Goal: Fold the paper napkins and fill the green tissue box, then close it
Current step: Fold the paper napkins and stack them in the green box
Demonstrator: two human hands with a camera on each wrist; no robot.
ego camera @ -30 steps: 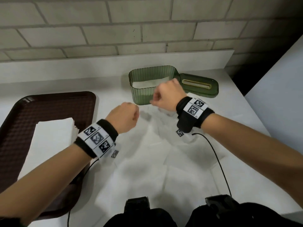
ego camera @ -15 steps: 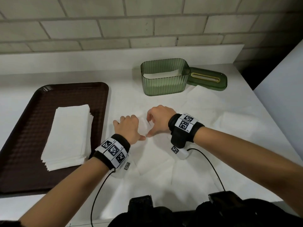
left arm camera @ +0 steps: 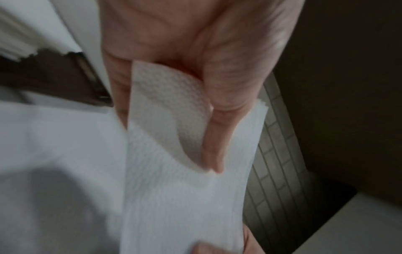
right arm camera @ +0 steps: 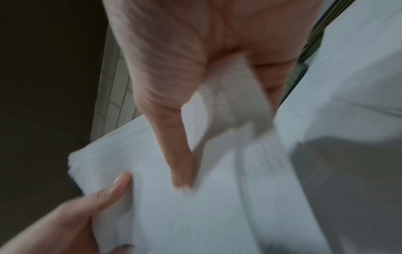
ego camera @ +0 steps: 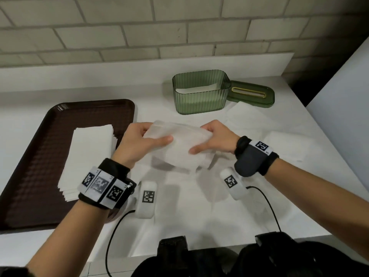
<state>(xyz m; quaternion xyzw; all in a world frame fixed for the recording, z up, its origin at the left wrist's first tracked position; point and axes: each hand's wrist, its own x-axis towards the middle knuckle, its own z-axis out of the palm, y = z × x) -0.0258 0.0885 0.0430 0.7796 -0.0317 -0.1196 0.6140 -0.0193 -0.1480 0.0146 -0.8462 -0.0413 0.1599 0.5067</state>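
A folded white paper napkin (ego camera: 180, 145) hangs above the white counter, held at both ends. My left hand (ego camera: 139, 142) grips its left end, thumb on top; in the left wrist view the napkin (left arm camera: 185, 180) is pinched under that thumb. My right hand (ego camera: 214, 139) grips the right end, seen close on the napkin (right arm camera: 195, 214) in the right wrist view. The green ribbed tissue box (ego camera: 200, 92) stands open behind the hands with white napkins inside. Its green lid (ego camera: 251, 95), with a gold slot, lies right of it.
A dark brown tray (ego camera: 36, 148) at the left holds a stack of white napkins (ego camera: 89, 158). Unfolded white napkins (ego camera: 283, 144) lie on the counter under and right of the hands. A brick wall runs behind. The counter edge drops off at the right.
Both hands were down on the counter napkin half a second ago. They have now lifted a folded napkin off the counter and hold it between them.
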